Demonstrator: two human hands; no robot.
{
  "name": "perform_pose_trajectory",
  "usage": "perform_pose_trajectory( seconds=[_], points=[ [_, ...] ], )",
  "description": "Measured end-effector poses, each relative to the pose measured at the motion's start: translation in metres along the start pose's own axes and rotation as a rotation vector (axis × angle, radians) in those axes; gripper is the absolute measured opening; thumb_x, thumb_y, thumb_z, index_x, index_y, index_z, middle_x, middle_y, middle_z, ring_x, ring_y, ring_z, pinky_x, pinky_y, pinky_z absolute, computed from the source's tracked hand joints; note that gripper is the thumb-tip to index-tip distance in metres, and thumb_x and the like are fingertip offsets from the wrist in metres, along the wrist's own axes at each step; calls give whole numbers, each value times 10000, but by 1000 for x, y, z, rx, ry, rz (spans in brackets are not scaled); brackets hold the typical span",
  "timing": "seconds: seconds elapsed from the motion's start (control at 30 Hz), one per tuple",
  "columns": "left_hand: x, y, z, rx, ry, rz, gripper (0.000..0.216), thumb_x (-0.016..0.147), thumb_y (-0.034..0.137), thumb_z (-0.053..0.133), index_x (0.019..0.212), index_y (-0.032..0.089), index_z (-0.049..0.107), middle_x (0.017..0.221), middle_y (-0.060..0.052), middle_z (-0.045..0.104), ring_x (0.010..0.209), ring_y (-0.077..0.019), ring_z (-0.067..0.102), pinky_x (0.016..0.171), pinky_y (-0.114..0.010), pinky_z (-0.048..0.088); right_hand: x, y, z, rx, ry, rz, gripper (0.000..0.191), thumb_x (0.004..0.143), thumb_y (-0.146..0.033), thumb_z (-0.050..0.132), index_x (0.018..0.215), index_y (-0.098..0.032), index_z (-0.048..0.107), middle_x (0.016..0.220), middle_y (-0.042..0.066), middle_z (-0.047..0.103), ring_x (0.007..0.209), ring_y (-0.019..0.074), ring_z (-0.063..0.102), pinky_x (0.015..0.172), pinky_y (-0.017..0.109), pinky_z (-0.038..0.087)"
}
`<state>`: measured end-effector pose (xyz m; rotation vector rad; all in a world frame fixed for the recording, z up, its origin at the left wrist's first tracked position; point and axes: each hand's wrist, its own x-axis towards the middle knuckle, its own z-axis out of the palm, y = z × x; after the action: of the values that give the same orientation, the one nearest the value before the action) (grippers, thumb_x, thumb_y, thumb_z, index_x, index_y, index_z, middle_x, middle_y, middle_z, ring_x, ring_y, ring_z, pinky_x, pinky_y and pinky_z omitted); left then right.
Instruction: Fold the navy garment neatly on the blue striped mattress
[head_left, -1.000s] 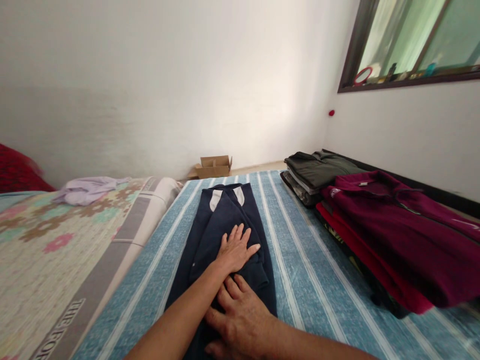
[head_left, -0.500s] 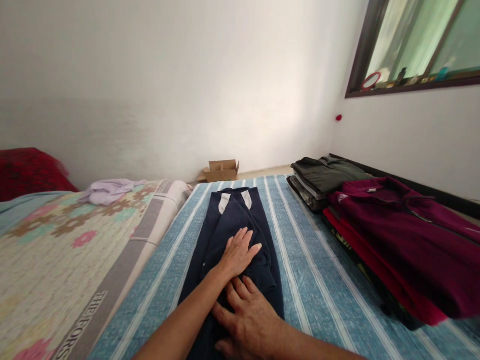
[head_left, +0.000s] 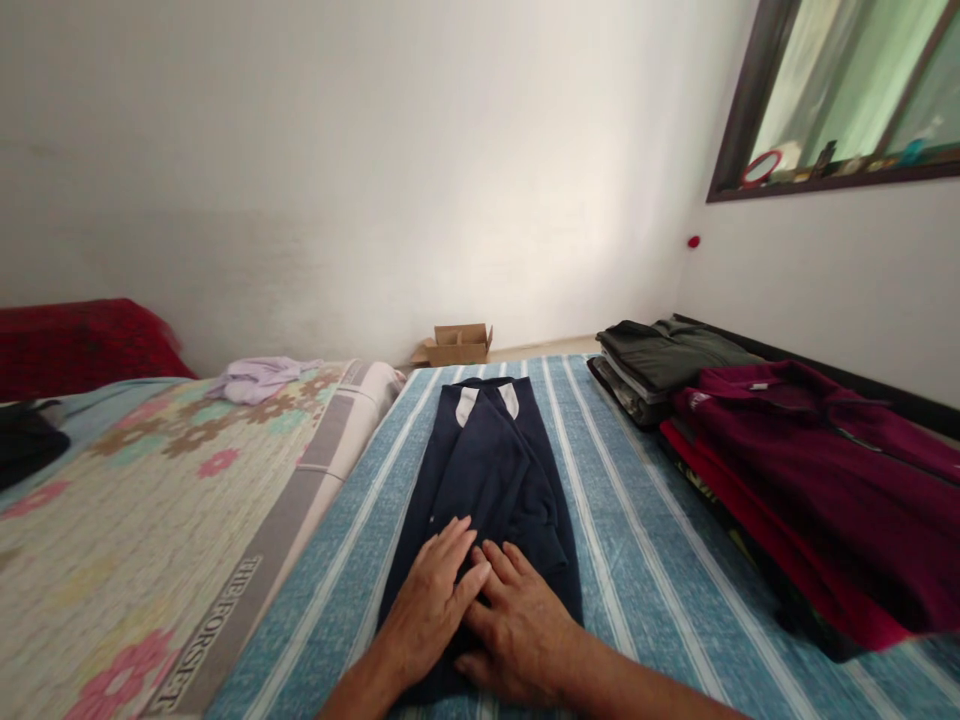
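Floral quilt (head_left: pixel 165 520) covers the left bed, a lilac cloth (head_left: pixel 259 380) crumpled on it; next comes a blue sheet (head_left: pixel 334 530) with white stripes, a cardboard box (head_left: pixel 459 350) beyond its far edge by the white wall (head_left: pixel 412 150). Mid-sheet lies a folded navy top (head_left: pixel 484 470), both hands on its near part: left hand (head_left: pixel 427 605) open, fingers extended; right hand (head_left: pixel 525 620) open, fingers slightly bent, neither gripping. Rightward, a maroon zip-neck top (head_left: pixel 817 480) crowns stacked clothes (head_left: pixel 780 557) below a dark-framed window (head_left: pixel 847 90).
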<state>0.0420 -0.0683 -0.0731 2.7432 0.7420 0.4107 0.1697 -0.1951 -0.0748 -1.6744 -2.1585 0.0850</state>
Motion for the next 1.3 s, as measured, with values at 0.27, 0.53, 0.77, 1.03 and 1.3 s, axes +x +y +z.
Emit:
perform_pose_trajectory(
  seconds=[0.27, 0.53, 0.77, 1.03, 1.3],
  points=[
    [-3, -1, 5, 54, 16, 0, 430, 917, 368, 350, 1278, 219, 529, 1359, -57, 505, 1294, -206, 404, 1085, -448, 317, -1, -2, -1, 12, -4, 24, 622, 880, -520, 446, 1404, -213, 311, 1451, 180, 318, 1343, 356, 256, 1068, 542, 247],
    [-2, -1, 6, 50, 27, 5, 449, 917, 382, 329, 1272, 196, 532, 1352, -64, 511, 1291, -205, 409, 1088, -446, 317, -1, -1, 1, 34, 14, 25, 628, 874, -517, 463, 1407, -226, 301, 1455, 160, 312, 1351, 346, 238, 1081, 540, 221],
    [-2, -1, 6, 52, 28, 2, 448, 917, 384, 327, 1266, 195, 536, 1348, -63, 515, 1289, -202, 412, 1089, -438, 317, -1, -1, 2, 27, 14, 29, 626, 881, -527, 445, 1408, -220, 302, 1446, 170, 319, 1348, 351, 244, 1082, 537, 218],
    [-1, -8, 13, 41, 84, 47, 429, 913, 376, 346, 1245, 196, 549, 1312, -69, 549, 1254, -208, 456, 1065, -458, 350, -1, 0, 1, 8, 18, 18, 623, 878, -535, 448, 1394, -208, 330, 1440, 171, 328, 1347, 343, 247, 1089, 519, 209],
    [0, -12, 13, 41, 110, 87, 414, 912, 379, 351, 1244, 226, 547, 1306, -50, 557, 1247, -203, 465, 1061, -444, 364, -1, 0, 2, -26, 33, 20, 604, 885, -538, 428, 1381, -201, 354, 1423, 171, 350, 1342, 340, 256, 1085, 520, 216]
  ],
)
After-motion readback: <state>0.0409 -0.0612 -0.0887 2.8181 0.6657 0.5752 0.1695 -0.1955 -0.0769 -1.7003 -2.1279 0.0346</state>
